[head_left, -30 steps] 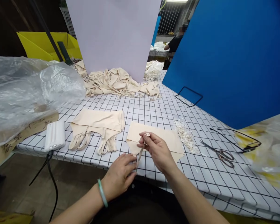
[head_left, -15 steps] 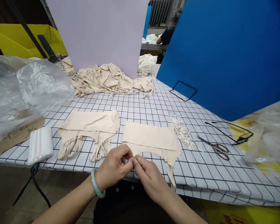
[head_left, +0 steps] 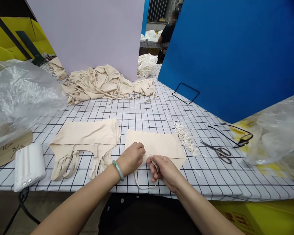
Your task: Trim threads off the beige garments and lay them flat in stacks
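Both hands have moved forward from the desk edge onto the garment since half a second ago. Head view: left hand (head_left: 132, 157), wearing a green bangle (head_left: 118, 170), is pressing curled fingers on the near edge of the beige garment piece (head_left: 159, 143) lying flat on the checked desk (head_left: 149, 114). Right hand (head_left: 165, 169) is pinching the garment's thin strap (head_left: 142, 182), which is looping down toward the desk edge. Just left, a stack of folded pieces (head_left: 88, 133) is lying with straps hanging. Scissors (head_left: 219, 151) and scraps (head_left: 186, 137) are sitting to the right, a fabric heap (head_left: 100, 83) at the back.
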Demonstrator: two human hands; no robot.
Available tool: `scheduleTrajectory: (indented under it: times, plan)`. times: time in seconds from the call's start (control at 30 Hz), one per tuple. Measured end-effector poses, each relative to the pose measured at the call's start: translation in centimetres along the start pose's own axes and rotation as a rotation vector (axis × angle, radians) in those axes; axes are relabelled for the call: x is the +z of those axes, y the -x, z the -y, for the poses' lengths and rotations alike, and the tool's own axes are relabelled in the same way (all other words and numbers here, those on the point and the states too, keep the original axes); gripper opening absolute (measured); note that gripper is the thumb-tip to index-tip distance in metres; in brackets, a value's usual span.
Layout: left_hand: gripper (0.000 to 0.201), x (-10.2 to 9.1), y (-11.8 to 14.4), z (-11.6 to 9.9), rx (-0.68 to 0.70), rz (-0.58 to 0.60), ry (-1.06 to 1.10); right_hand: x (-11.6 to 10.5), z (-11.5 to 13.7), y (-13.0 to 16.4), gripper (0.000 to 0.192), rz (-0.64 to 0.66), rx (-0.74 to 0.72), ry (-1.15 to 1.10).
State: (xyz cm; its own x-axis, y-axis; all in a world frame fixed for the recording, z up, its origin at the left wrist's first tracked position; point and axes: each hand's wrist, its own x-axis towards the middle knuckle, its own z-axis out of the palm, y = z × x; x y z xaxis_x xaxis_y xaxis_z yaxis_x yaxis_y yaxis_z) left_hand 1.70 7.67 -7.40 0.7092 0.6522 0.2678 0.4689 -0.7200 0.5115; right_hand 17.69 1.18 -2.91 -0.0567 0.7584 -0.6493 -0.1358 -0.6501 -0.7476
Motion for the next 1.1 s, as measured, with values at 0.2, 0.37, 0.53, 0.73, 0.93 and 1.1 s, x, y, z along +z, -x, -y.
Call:
scheduleTrajectory:
  times: [0.2,0.37,0.53,0.73,0.93,1.1]
  plan:
    - [0.02,0.4,-0.1,0.8,0.028,-0.117,0.06,1.0,-0.5,-0.4,0.014,-0.029,0.088,-0.115]
    - [0.015,-0.3,-0.5,0.7,-0.062,-0.112,0.213,1.2,0.4,-1.1,0.015,-0.046,0.106,-0.169]
    - [0.014,-0.8,-0.7,0.3,-0.171,-0.097,0.294,1.4,0.9,-1.5,0.015,-0.047,0.101,-0.172]
    - [0.016,-0.7,-1.0,0.2,-0.234,-0.112,0.325,1.6,0.9,-1.7,0.016,-0.082,0.112,-0.184]
    - [0.018,-0.8,-1.2,0.0,-0.277,-0.12,0.357,1.8,1.0,-2.0,0.02,-0.108,0.125,-0.219]
    - [0.018,-0.9,-1.1,0.0,-0.283,-0.089,0.359,1.9,1.1,-2.2,0.019,-0.12,0.099,-0.224]
